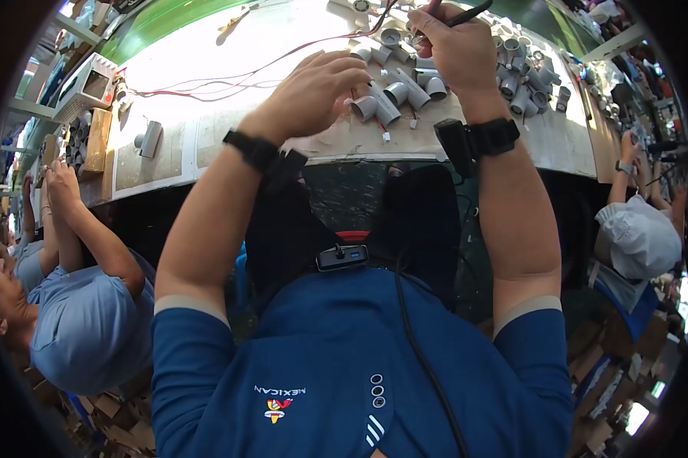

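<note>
My left hand (pixel 319 90) hovers over the front of the table with its fingers loosely curved and apart, and I see nothing held in it. Just right of its fingertips lie grey tubular fittings (pixel 405 90), some with thin wires and small white connectors. Farther right and higher, my right hand (pixel 466 49) is closed round a slim black-handled tool (pixel 472 13); its working end is hidden by the fingers. A dark red piece (pixel 434 7) shows beside the thumb, and I cannot tell whether it belongs to the tool.
Red and black wires (pixel 229 85) run across the bright table (pixel 206 145). A single grey fitting (pixel 150 139) lies at the left, near a white basket (pixel 92 88). More fittings (pixel 531 84) heap at the right. Co-workers sit on the left (pixel 92 320) and right (pixel 642 237).
</note>
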`<state>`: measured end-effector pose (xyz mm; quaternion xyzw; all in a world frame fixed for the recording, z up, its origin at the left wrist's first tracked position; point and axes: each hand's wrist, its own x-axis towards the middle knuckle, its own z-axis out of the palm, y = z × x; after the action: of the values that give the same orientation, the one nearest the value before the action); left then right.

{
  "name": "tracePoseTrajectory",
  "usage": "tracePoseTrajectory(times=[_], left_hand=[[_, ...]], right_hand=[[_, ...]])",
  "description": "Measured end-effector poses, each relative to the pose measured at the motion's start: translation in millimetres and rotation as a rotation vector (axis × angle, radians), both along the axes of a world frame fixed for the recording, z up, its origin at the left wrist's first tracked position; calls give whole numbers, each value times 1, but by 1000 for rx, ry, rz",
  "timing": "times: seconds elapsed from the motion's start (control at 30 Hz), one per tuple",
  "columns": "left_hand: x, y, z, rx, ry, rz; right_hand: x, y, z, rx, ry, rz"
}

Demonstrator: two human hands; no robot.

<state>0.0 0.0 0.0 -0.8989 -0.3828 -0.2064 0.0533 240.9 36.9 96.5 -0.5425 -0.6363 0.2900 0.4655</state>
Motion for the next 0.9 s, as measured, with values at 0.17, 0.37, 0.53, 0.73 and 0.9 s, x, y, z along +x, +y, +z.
tracePoseTrajectory(times=[0.17,0.37,0.53,0.73,0.9], left_hand=[[15,19,25,-158,166,47],[-20,-19,24,-447,-210,362],[-27,-135,4,-1178,-1229,432],[-40,-214,-36,-1593,-2073,284],[-45,-230,-32,-1503,-2074,267]], right_hand=[[11,-10,-21,-19,206,131],[-20,-41,-38,-101,420,258],[-55,-74,-59,-254,455,377],[-94,-101,-80,-306,421,493],[-107,-114,-88,-333,414,517]])
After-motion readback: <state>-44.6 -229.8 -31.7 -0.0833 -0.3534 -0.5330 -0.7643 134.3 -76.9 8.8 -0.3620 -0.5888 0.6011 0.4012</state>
